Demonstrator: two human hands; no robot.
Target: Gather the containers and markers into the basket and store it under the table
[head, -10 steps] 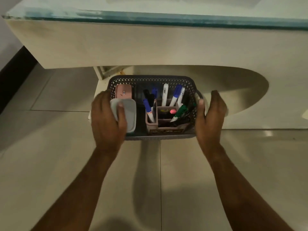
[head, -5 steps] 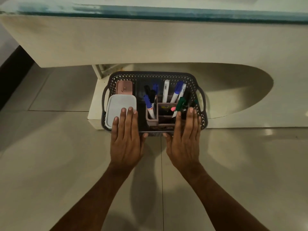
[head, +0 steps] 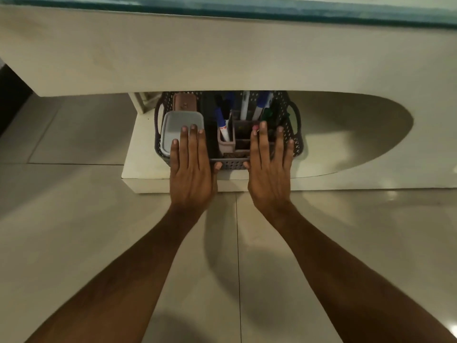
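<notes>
A dark perforated basket (head: 232,163) sits on a low white base under the table, its far end hidden by the table's apron. Inside lie a grey-lidded container (head: 176,125), a pink container (head: 185,103) and a pink holder (head: 226,143) with several markers (head: 221,122). My left hand (head: 190,167) lies flat over the basket's near left rim, fingers spread, thumb against the front wall. My right hand (head: 269,167) lies flat over the near right rim in the same way. Neither hand grips anything.
The table's pale apron (head: 222,55) and glass top edge (head: 247,8) overhang the basket. The white base slab (head: 141,154) ends at a step down to the tiled floor (head: 74,243). A dark wall strip (head: 12,100) is at the far left.
My hands left the basket's side handles and now lie flat on its near edge. The basket has slid farther under the table.
</notes>
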